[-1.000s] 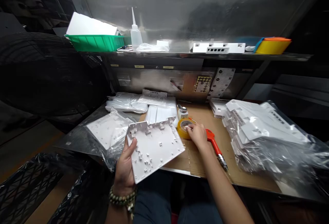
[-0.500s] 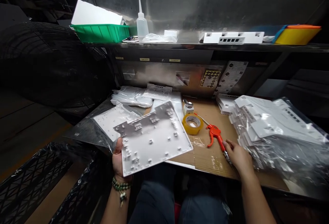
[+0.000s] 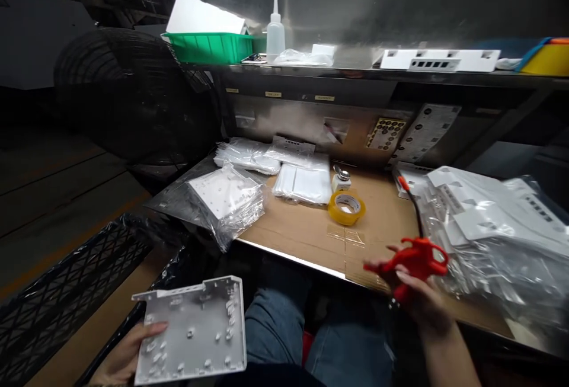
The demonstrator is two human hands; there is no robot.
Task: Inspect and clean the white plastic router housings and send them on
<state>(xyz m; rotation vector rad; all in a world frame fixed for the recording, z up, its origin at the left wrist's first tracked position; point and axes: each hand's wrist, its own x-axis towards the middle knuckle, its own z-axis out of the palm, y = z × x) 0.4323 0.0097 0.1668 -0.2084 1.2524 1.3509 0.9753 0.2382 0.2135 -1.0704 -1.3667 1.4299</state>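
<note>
My left hand [image 3: 127, 351], low at the left, grips a white plastic housing panel [image 3: 202, 322] by its left edge. The panel's inner side, with posts and clips, faces up over my lap. A red air blow gun [image 3: 411, 259] is in my right hand [image 3: 422, 301], its fingers wrapped round the body above the front edge of the bench. The gun's dark nozzle with an orange tip [image 3: 403, 183] points up and away. On the cardboard-covered bench top [image 3: 302, 236] lies a roll of yellow tape [image 3: 347, 208], with a small white bottle with a metal top [image 3: 341, 178] behind it.
Bagged white panels [image 3: 226, 191] lie on the bench's left side, and a tall stack of bagged panels [image 3: 493, 215] fills the right. A shelf above holds a green bin [image 3: 207, 47] and a squeeze bottle [image 3: 275, 37]. A black plastic-lined crate [image 3: 93, 298] stands lower left.
My left hand has lowered the panel toward my lap and tilted it. My right hand has picked up the air blow gun from the bench. The view has shifted left.
</note>
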